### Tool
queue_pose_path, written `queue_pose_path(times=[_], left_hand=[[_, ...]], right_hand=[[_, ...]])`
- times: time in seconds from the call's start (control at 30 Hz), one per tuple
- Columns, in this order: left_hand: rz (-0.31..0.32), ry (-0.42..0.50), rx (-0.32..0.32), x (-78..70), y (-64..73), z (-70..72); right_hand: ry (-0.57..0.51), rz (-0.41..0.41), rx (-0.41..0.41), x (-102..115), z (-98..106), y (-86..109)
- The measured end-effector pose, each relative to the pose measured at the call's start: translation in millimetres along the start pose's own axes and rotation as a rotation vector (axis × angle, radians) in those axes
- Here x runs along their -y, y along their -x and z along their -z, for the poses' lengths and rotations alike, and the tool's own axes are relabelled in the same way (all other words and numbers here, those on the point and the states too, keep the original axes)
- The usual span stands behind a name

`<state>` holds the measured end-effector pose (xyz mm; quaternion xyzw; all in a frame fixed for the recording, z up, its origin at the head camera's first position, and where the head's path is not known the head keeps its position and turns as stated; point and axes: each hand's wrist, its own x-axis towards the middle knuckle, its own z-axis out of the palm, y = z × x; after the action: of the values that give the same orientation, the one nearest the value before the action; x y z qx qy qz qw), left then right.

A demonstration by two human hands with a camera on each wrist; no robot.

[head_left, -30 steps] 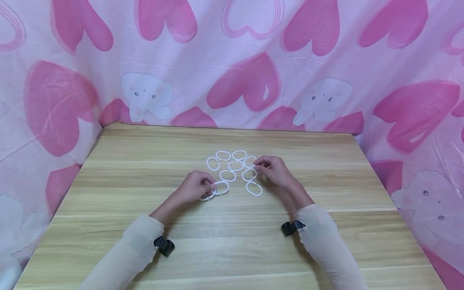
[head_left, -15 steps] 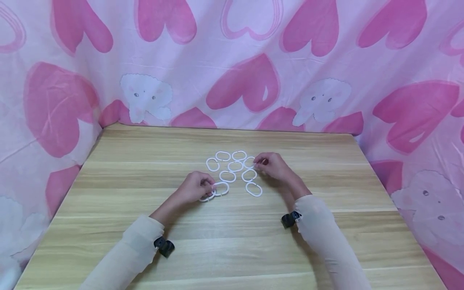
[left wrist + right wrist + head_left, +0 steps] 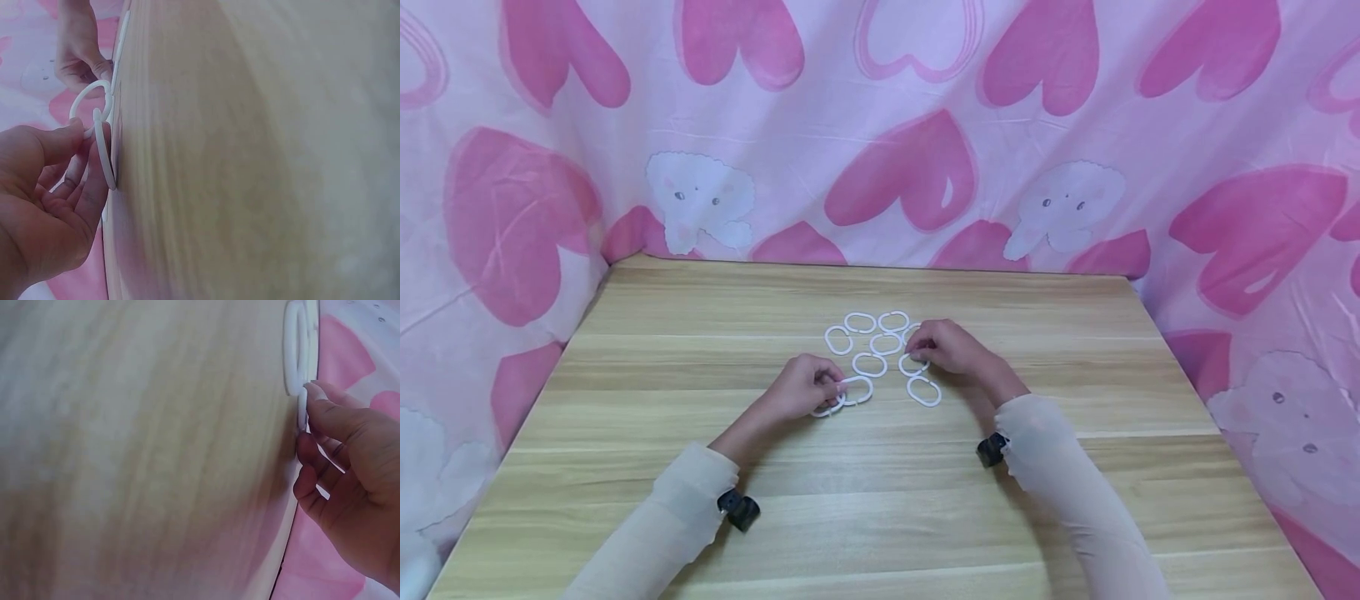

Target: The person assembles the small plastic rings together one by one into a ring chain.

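My left hand [image 3: 807, 387] pinches a white oval plastic ring [image 3: 871, 388] that has a small gap in its side. Hooked through it is a second white ring [image 3: 104, 156], which leans beside the fingers in the left wrist view. To the right, my right hand [image 3: 951, 346] has thumb and fingertips on another white ring [image 3: 302, 409], low at the table surface. The hand covers part of the ring behind it. In front of this ring lies a loose one [image 3: 931, 405], apart from both hands.
Several more white oval rings, such as the one between the hands [image 3: 854, 364], lie flat in a loose cluster on the wooden table [image 3: 880, 500]. A pink heart-patterned curtain [image 3: 902, 167] hangs along the table's back and sides. Small black cameras [image 3: 739, 510] sit at both wrists.
My right hand has come toward me and slightly left, from the ring at the cluster's right to the one in front of it. My left hand stays in place with its linked rings.
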<state>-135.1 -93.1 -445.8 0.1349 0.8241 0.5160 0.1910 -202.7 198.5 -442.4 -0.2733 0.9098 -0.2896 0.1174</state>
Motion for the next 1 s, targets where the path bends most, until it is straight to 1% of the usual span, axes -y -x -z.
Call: queue_pose_path(times=[0.07,0.27,0.43,0.53,0.6,0.73,1.0], left_hand=[[-0.001,-0.005,0.000,-0.6,0.6,0.2],[-0.009,-0.013,0.004,-1.0,0.3,0.8],[-0.028,-0.030,0.006,1.1,-1.6,1.5],[-0.028,-0.024,0.008,2.1,-2.5,1.4],[-0.032,-0.020,0.014,2.5,-2.6,2.1],[-0.035,-0.020,0.020,2.2,-2.7,2.8],[-0.006,0.001,0.018,0.6,-2.4,2.4]], right_hand=[[0.021,0.004,0.002,0.9,-0.2,-0.7],[0.051,-0.029,0.004,3.7,-1.1,-2.5],[0.127,-0.013,0.010,6.5,-2.7,-2.8],[0.156,-0.012,0.009,6.7,-4.0,-2.5],[0.151,-0.018,0.000,6.4,-4.5,-2.3],[0.107,-0.019,-0.022,5.6,-3.1,-1.5],[0.027,-0.014,-0.080,9.8,3.5,2.4]])
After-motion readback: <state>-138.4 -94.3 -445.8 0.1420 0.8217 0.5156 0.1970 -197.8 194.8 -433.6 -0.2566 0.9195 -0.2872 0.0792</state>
